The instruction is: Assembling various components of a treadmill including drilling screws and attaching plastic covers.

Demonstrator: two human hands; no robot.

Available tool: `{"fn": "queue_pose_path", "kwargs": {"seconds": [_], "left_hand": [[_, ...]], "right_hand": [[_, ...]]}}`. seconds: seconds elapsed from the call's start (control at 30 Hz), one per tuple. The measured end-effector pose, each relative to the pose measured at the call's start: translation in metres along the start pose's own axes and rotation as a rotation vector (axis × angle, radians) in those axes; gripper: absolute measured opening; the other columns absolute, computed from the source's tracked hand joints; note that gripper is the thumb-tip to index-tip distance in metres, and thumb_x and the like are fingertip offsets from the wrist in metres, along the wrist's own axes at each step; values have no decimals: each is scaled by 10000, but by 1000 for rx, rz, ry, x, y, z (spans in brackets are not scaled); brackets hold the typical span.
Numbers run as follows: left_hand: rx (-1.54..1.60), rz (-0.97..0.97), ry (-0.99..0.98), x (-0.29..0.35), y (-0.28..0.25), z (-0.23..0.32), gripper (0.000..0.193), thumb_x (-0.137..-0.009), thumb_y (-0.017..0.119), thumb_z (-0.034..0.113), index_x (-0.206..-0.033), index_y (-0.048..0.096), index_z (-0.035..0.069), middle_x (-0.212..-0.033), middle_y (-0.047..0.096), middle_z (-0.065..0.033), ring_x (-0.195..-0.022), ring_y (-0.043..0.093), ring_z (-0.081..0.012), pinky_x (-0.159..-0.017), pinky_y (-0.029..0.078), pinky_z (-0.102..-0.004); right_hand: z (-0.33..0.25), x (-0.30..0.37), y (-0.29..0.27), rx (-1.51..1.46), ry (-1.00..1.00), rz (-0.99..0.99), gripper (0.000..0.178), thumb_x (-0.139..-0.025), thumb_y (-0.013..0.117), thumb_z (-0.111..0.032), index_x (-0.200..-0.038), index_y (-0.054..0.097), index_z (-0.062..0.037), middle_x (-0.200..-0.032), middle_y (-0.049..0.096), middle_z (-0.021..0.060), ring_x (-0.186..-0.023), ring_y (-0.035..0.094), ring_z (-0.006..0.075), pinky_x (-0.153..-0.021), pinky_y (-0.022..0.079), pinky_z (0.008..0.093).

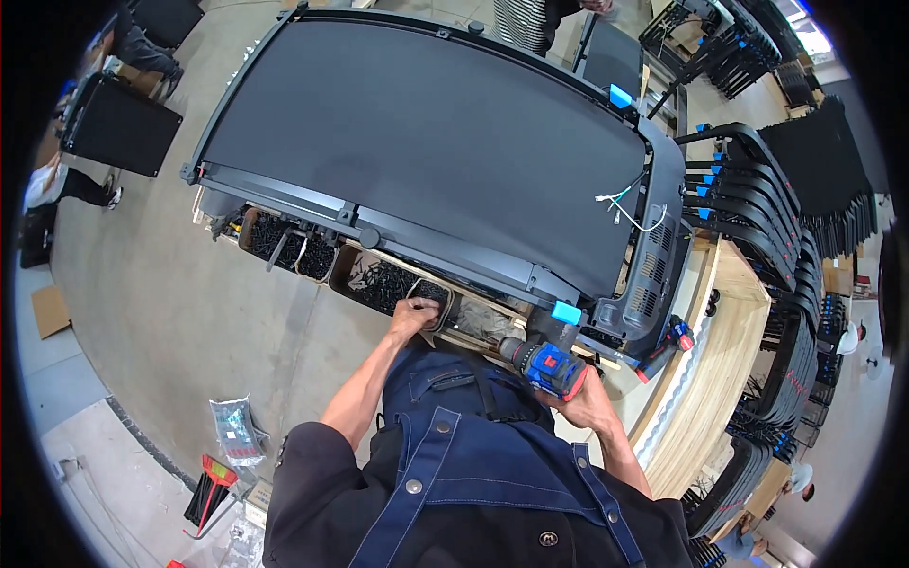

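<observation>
My right hand (584, 402) is wrapped round the grip of a blue and black cordless drill (544, 363), its chuck directed left. My left hand (415, 318) dips into a small bin of black screws (432, 292), fingers drawn together; whatever is between them is hidden. Beside that bin stands a larger brown bin (352, 295) of loose black and silver fasteners. Over the bins lies a treadmill (417, 123) with a dark belt, black side rails and a motor housing (651, 275) at its right end. A loose wire bundle (625, 205) rests on the belt there.
Wooden crate (701, 379) at right, with a second blue and red power tool (678, 337) on its near side. Stacked black frames (757, 208) stand beyond. A red broom (216, 478) and plastic bag (237, 431) lie lower left. A person in stripes (523, 24) stands behind the treadmill.
</observation>
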State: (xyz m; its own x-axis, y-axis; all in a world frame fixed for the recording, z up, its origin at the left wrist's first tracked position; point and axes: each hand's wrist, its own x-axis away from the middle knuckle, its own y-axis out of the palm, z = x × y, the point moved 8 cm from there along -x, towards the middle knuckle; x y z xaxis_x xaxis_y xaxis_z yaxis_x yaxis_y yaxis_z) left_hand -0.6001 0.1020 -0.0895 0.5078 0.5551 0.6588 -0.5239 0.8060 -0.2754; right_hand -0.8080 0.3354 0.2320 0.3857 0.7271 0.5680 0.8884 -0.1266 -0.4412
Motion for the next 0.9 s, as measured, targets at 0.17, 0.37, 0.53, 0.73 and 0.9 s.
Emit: {"fn": "queue_pose_path", "kwargs": {"seconds": [0.17,0.37,0.53,0.73,0.9], "left_hand": [[960,-541,-70,80,14,110,245,-924,749,115,-1123,658,6,-987,707,-125,-851,731,-221,-736,624,-302],[907,-664,112,121,4,167,263,-876,797,99,-1083,662,9,-977,728,-132,-864,736,-217,-746,621,-310],[791,-580,186,129,-5,183,232,-844,820,90,-1006,679,2,-913,734,-145,-811,741,-232,-710,622,-325],[571,-523,295,127,-9,199,198,-848,806,49,-977,682,-37,-902,735,-147,-807,741,-217,-725,623,-327],[592,-492,344,131,-4,206,184,-863,786,42,-986,681,-46,-893,736,-149,-796,740,-212,-727,615,-315]], "right_hand": [[-9,-5,1,-105,-24,-41,442,-744,847,-151,-1119,672,6,-977,735,117,-885,694,208,-869,557,369],[-27,-7,-2,-238,-104,-70,474,-744,846,-118,-1159,645,-8,-1022,701,80,-932,648,175,-900,533,352],[-20,-5,-1,-311,-114,-65,472,-740,847,-107,-1159,649,-15,-1009,692,64,-915,638,163,-886,532,347],[-7,-3,2,-434,-96,-35,442,-749,842,-106,-1144,659,-26,-996,694,43,-908,637,142,-877,528,332],[-12,1,2,-506,-142,-33,433,-775,836,-89,-1160,647,-26,-994,719,55,-872,664,143,-830,558,322]]}}
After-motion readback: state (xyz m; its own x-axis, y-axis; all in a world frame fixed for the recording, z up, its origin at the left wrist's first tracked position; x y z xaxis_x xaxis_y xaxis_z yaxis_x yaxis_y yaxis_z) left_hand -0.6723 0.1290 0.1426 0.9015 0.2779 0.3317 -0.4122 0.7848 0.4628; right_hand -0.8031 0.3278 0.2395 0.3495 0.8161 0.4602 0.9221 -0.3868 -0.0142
